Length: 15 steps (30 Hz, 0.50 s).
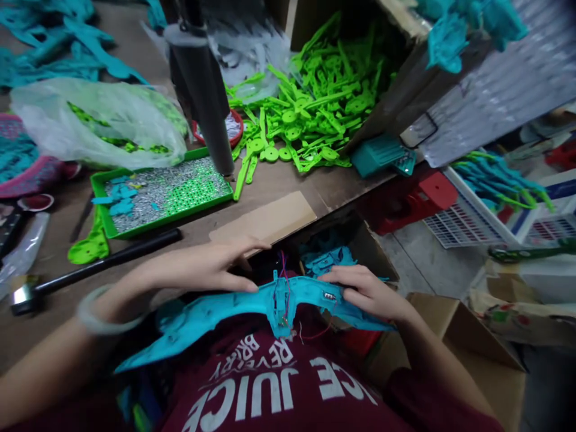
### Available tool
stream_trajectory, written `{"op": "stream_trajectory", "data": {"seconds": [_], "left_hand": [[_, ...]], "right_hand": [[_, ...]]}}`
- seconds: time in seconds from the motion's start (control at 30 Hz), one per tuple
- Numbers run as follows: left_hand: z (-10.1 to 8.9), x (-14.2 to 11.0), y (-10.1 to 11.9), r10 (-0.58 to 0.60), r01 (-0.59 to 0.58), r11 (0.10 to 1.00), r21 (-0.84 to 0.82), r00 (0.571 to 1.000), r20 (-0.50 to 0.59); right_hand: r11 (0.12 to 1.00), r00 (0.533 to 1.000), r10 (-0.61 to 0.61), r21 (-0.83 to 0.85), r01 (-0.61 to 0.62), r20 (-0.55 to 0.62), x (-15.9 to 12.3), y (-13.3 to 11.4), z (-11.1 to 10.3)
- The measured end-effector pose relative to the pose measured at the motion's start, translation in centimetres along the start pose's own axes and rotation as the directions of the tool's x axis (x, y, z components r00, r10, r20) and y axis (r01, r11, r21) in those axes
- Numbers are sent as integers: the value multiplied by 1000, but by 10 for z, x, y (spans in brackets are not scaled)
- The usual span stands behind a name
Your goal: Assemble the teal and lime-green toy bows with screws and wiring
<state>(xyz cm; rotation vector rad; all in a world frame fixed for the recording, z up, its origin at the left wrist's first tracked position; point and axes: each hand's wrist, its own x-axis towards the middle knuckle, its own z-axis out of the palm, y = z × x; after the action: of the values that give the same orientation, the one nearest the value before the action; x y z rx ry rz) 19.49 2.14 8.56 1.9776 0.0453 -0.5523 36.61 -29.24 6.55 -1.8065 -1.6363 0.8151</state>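
Observation:
A blue plastic bow-shaped toy shell (216, 306) lies across in front of my body, its hollow inner side facing up. Its middle block holds thin red and purple wires (283, 264), and a small spring-like metal part (330, 296) sits in the right limb. My right hand (366, 291) is closed over that right limb, with fingers bent on its upper edge. Above the left limb, my left hand (211, 267) has its fingers stretched out over a cardboard strip (270, 219). The left thumb tip is at the shell's edge, close to the middle block.
A green tray (166, 225) of small metal screws stands left on the table, behind a black-handled hammer (108, 261). Bright green plastic parts (310, 114) are heaped at the back. A dark post (202, 102) hangs over the tray. Open cardboard boxes (477, 342) stand at right.

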Motion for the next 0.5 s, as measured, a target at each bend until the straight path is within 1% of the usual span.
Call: {"op": "stream_trajectory", "data": {"seconds": [0.03, 0.1, 0.13, 0.2, 0.27, 0.33, 0.43, 0.5], "left_hand": [[-1, -8, 2, -15, 25, 994, 107, 996, -93], [5, -15, 8, -5, 80, 958, 276, 965, -263], [13, -15, 10, 6, 110, 933, 341, 947, -320], [30, -7, 13, 3, 156, 905, 395, 927, -375], [43, 5, 11, -26, 169, 932, 320, 913, -407], [49, 15, 4, -58, 143, 976, 167, 901, -431], [45, 20, -8, -103, 81, 994, -69, 887, -451], [40, 20, -14, -125, 44, 979, -197, 900, -418]], "right_hand": [[999, 1000, 8, -44, -8, -4, 2, 0, -1], [992, 1000, 20, -123, -21, -12, 7, -1, -1], [989, 1000, 22, -146, -24, -14, 11, -1, 0], [985, 1000, 15, -172, -19, -24, 19, -2, 4], [980, 999, 0, -200, -7, -35, 27, -3, 9], [969, 998, -28, -248, 15, -49, 34, -3, 14], [951, 995, -73, -306, 49, -66, 41, -1, 17], [945, 992, -99, -319, 70, -74, 46, 0, 18]]}}
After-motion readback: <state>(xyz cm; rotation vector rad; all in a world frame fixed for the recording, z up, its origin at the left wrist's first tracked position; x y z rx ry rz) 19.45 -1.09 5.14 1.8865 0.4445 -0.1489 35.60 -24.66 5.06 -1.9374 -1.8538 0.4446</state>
